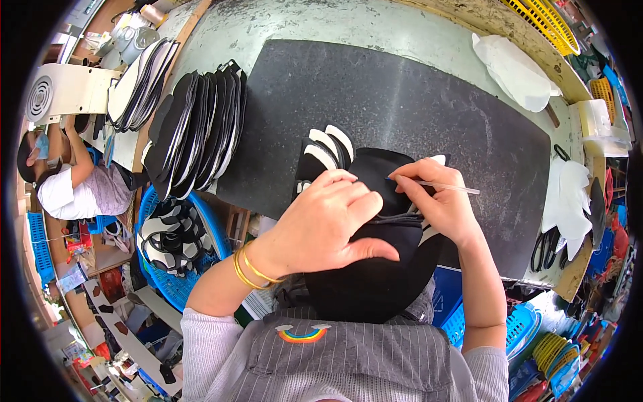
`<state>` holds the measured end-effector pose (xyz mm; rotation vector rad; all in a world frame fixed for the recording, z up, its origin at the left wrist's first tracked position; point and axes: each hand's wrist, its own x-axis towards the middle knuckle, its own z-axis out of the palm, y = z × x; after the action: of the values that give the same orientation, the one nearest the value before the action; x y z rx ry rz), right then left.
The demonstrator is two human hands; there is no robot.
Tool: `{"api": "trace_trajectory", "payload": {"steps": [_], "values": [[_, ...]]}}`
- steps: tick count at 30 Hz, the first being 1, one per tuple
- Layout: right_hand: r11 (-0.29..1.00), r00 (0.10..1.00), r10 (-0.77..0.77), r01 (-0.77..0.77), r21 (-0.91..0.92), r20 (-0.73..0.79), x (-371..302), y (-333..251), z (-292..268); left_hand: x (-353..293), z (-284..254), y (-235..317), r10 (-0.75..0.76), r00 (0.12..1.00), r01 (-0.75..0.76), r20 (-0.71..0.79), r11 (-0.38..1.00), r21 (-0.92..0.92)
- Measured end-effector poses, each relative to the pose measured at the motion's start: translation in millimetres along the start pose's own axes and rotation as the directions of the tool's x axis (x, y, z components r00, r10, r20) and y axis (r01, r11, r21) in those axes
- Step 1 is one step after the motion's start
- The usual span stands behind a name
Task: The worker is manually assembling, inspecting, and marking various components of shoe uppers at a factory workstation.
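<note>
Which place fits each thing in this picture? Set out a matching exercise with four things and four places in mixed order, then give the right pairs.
Things:
1. left hand
2. right hand
3. white cut pieces
4. blue basket

Places:
A. below the bench, on the left
B. pinching a thin pen
C. far right corner of the bench
D. flat on the black fabric piece

Pairs: 1-D, 2-B, 3-C, 4-A

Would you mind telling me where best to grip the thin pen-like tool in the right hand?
Probably at its bare rear end, from the right: the thin tool lies nearly level, its tip under the right hand fingers on the black piece.
</note>
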<state>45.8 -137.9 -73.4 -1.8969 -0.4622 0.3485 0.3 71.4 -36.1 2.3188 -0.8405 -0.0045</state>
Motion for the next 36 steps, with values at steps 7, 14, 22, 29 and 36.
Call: {"api": "trace_trajectory", "payload": {"steps": [7,14,22,29,36], "values": [[0.999,0.998,0.043,-0.044,0.029,0.036,2.7,1.3,-1.6,8.4,5.1,-16.4,-0.062,0.998,0.062,-0.006,0.997,0.047],[0.874,0.96,0.137,-0.001,0.486,-0.245,-3.3,7.8,-23.4,10.5,7.6,-8.0,-0.095,0.995,0.098,-0.031,0.986,0.134],[0.882,0.961,0.083,0.053,0.469,-0.265,-6.0,1.0,-25.0,10.1,4.9,-4.1,-0.07,0.995,0.078,-0.077,0.991,0.105],[0.882,0.976,0.097,0.007,0.472,-0.196,-10.7,-8.3,-30.6,-6.0,-13.2,8.9,-0.013,0.999,0.021,0.032,0.959,-0.282],[0.937,0.983,0.142,-0.172,0.304,0.117,-4.5,-9.2,-16.9,0.5,-9.9,3.1,0.029,0.97,0.06,0.241,0.935,-0.351]]}}
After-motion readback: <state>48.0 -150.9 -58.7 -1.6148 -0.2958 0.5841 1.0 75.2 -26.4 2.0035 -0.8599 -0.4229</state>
